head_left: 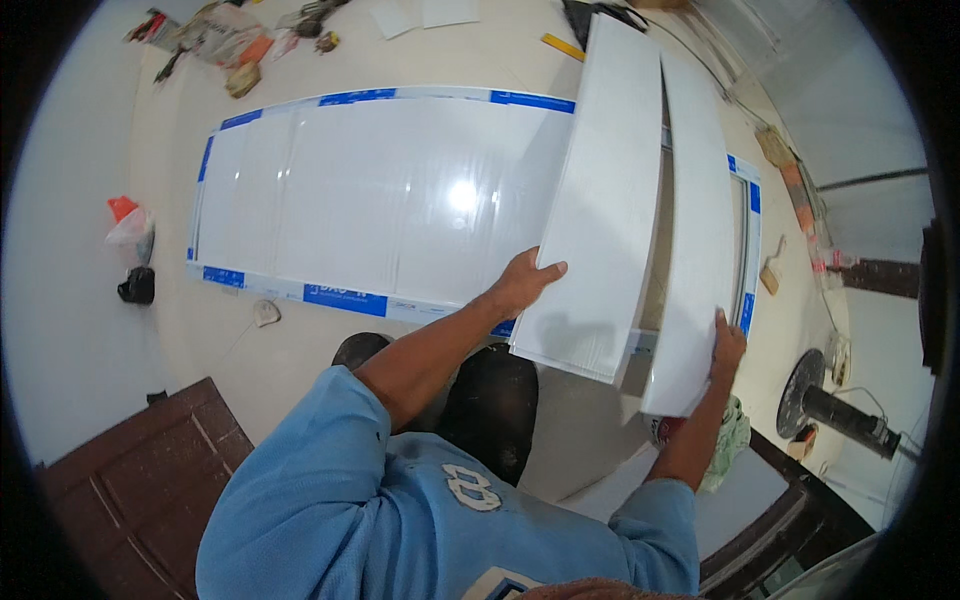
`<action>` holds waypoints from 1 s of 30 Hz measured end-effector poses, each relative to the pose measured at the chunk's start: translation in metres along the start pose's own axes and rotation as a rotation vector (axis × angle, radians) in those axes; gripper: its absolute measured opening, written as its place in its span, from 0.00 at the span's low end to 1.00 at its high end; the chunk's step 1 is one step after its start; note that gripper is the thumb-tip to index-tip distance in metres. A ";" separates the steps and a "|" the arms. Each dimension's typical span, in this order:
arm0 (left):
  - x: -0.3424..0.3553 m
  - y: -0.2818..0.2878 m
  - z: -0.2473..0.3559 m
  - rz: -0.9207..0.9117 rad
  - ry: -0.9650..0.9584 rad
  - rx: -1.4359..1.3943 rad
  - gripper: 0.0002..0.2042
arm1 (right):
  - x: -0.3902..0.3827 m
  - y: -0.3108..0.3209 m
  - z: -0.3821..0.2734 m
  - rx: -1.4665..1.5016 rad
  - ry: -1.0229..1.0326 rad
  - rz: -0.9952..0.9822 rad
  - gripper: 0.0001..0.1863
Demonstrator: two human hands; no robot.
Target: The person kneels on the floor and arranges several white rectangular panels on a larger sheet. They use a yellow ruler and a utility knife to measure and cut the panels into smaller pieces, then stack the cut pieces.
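My left hand (525, 283) grips the lower left edge of a wide, long white panel (605, 190), with the thumb on its top face. My right hand (728, 343) is closed around the right edge of a narrower white panel (697, 220), near its lower end. Both panels slant away from me side by side, with a dark gap between them. Beneath them lies a long rectangular frame (345, 298) edged in blue and white protective film. Glossy white panels (350, 190) fill its left and middle parts. The right-hand fingers are partly hidden.
Plastic bags and scraps (225, 40) lie at the far left, and a small bag (130, 235) by the left wall. A yellow bar (563, 46) rests beyond the frame. A black round-based stand (800, 390) lies at right. A brown panelled door (150, 480) is at lower left.
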State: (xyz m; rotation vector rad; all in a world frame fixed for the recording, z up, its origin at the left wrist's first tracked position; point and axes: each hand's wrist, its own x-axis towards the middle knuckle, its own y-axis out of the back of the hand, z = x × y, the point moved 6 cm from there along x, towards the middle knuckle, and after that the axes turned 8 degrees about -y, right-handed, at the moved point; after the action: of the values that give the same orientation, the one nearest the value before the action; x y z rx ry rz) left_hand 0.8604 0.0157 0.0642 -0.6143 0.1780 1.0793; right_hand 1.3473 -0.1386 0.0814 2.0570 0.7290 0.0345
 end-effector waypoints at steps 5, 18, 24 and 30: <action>-0.051 0.025 0.012 -0.044 -0.060 0.093 0.26 | -0.057 0.026 0.010 0.012 -0.007 -0.119 0.33; -0.069 0.024 -0.051 0.095 0.036 0.117 0.53 | -0.287 -0.111 -0.078 0.092 0.056 -0.221 0.36; -0.106 0.012 -0.010 0.151 -0.195 0.494 0.32 | -0.334 -0.123 -0.090 0.282 0.046 -0.357 0.37; -0.176 0.066 0.033 0.209 -0.354 0.508 0.31 | -0.391 -0.136 -0.116 0.252 0.092 -0.341 0.33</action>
State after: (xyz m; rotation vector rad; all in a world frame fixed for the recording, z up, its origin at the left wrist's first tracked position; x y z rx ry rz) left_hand 0.7145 -0.0802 0.1406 0.0560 0.2007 1.2658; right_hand 0.9254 -0.1944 0.1395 2.1491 1.1837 -0.1643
